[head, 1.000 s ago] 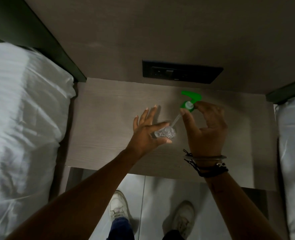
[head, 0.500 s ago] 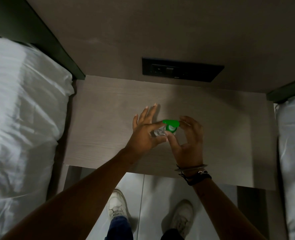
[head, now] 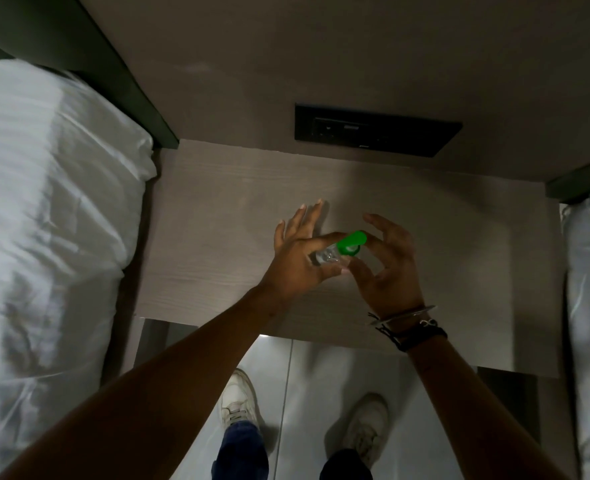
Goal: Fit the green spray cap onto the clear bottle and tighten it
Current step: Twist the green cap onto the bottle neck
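The green spray cap (head: 350, 243) is seated on top of the clear bottle (head: 326, 258), above the middle of the wooden nightstand (head: 217, 216). The bottle is pinched between thumb and forefinger of the left hand (head: 297, 258), the other fingers fanned out. The cap is gripped by the curled fingertips of the right hand (head: 385, 263).
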Demonstrator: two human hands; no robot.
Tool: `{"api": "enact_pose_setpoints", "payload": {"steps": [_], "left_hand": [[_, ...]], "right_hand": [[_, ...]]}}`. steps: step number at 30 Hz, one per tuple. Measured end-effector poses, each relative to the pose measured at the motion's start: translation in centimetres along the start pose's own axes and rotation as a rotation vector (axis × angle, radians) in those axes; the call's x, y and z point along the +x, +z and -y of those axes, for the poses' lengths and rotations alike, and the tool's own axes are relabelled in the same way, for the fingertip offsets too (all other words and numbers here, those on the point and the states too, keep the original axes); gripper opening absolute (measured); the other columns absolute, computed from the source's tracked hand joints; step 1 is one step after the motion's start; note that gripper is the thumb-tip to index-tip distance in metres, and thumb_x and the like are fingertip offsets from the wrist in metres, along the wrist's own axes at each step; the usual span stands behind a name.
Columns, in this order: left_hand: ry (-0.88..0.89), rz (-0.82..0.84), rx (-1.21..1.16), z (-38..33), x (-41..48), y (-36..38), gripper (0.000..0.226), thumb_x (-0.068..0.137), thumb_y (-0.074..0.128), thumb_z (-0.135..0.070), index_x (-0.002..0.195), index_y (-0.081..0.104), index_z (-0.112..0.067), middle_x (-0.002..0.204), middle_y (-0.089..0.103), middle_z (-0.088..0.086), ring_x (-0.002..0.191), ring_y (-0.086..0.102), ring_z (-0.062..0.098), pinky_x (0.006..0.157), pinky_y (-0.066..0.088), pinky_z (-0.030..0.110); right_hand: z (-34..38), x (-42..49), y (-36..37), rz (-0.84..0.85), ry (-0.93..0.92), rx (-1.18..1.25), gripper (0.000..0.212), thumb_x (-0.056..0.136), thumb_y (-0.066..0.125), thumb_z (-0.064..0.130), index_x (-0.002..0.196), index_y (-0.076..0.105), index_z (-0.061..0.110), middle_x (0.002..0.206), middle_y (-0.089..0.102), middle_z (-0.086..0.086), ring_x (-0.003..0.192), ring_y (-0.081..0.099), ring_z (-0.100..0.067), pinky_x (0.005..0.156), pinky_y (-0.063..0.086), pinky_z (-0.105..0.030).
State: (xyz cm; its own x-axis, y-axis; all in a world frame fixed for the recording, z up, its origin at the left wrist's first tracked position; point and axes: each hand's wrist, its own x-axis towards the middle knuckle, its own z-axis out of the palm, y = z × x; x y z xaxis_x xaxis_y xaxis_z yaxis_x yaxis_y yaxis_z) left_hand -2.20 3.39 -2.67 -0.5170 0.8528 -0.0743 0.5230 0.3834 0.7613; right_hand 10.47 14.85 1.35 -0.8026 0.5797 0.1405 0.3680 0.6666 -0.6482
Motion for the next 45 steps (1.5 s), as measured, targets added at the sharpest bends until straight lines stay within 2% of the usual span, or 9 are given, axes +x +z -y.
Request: {"api": "enact_pose_setpoints", "payload": {"steps": [11,13,17,21,24,29,35,40,45], "left_hand": [[0.011,-0.041,0.014,0.5,-0.1,0.6,0.037,0.075,0.075,-0.041,0.109,0.068,-0.027,0.159,0.020,0.004,0.148,0.004,0.024,0.115,-0.001,0.056],[0.004,-0.041,0.007,0.5,0.0,0.5,0.036,0.075,0.075,-0.038,0.109,0.068,-0.027,0.160,0.020,0.003,0.147,0.003,0.022,0.115,-0.001,0.058],[0.002,-0.011,-0.011,0.3,0.0,0.3,0.041,0.076,0.070,-0.050,0.112,0.067,-0.030,0.161,0.014,-0.004,0.148,-0.002,0.017,0.114,-0.008,0.049],[-0.009,-0.003,-0.007,0.0,-0.1,0.1,0.044,0.077,0.069,-0.051,0.115,0.066,-0.029,0.161,0.013,-0.004,0.147,-0.003,0.016,0.114,-0.008,0.049],[-0.005,-0.019,0.008,-0.1,0.0,0.0,0.044,0.076,0.072,-0.046,0.116,0.065,-0.028,0.160,0.016,0.001,0.147,0.000,0.021,0.114,-0.006,0.052],[-0.024,-0.026,0.024,-0.2,-0.1,0.3,0.039,0.081,0.068,-0.046,0.117,0.066,-0.030,0.160,0.016,0.001,0.148,0.001,0.020,0.115,-0.004,0.052],[-0.039,-0.076,0.004,-0.5,-0.4,0.4,0.026,0.086,0.055,-0.032,0.107,0.070,-0.028,0.159,0.022,0.005,0.147,0.006,0.025,0.114,-0.002,0.054],[-0.044,-0.040,-0.031,-0.5,-0.5,0.1,0.038,0.080,0.071,-0.042,0.115,0.067,-0.028,0.160,0.016,0.001,0.148,0.000,0.021,0.115,-0.006,0.051],[-0.060,-0.033,-0.040,-0.6,-0.4,0.2,0.040,0.078,0.071,-0.044,0.114,0.067,-0.027,0.161,0.014,-0.002,0.148,-0.001,0.019,0.115,-0.007,0.050]], "right_hand": [[1.9,-0.5,1.6,-0.101,0.271,-0.109,0.054,0.064,0.067,0.050,0.103,0.061,0.013,0.134,0.051,-0.017,0.123,0.047,-0.035,0.100,0.039,-0.051],[1.4,-0.8,1.5,-0.025,0.268,-0.066,0.069,0.065,0.079,0.041,0.123,0.053,0.014,0.148,0.036,-0.019,0.135,0.035,-0.035,0.108,0.030,-0.053],[0.4,-0.8,1.2,0.015,0.166,0.068,0.046,0.072,0.077,0.007,0.116,0.065,0.016,0.149,0.036,-0.020,0.138,0.028,-0.042,0.107,0.029,-0.067],[0.3,-0.2,1.1,-0.060,0.247,0.070,0.037,0.063,0.085,0.022,0.096,0.072,0.014,0.141,0.047,-0.017,0.133,0.036,-0.039,0.105,0.033,-0.063],[0.8,0.2,1.4,-0.020,0.276,0.030,0.064,0.054,0.086,0.043,0.109,0.064,0.018,0.146,0.040,-0.016,0.135,0.035,-0.035,0.107,0.035,-0.058],[0.5,0.3,1.7,0.019,0.204,0.111,0.038,0.067,0.081,0.025,0.103,0.071,0.016,0.140,0.050,-0.014,0.134,0.036,-0.036,0.106,0.034,-0.061],[2.1,0.7,2.8,-0.122,0.319,0.139,0.075,0.049,0.091,0.035,0.111,0.057,0.010,0.126,0.054,-0.014,0.117,0.051,-0.030,0.099,0.046,-0.052],[0.7,-0.4,2.5,-0.065,0.221,0.246,0.039,0.070,0.080,0.007,0.108,0.068,0.007,0.138,0.051,-0.017,0.129,0.044,-0.032,0.108,0.036,-0.038],[0.6,-0.1,1.8,-0.148,0.223,0.221,0.036,0.059,0.088,0.010,0.089,0.069,0.004,0.122,0.061,-0.018,0.118,0.052,-0.032,0.101,0.043,-0.053]]}}
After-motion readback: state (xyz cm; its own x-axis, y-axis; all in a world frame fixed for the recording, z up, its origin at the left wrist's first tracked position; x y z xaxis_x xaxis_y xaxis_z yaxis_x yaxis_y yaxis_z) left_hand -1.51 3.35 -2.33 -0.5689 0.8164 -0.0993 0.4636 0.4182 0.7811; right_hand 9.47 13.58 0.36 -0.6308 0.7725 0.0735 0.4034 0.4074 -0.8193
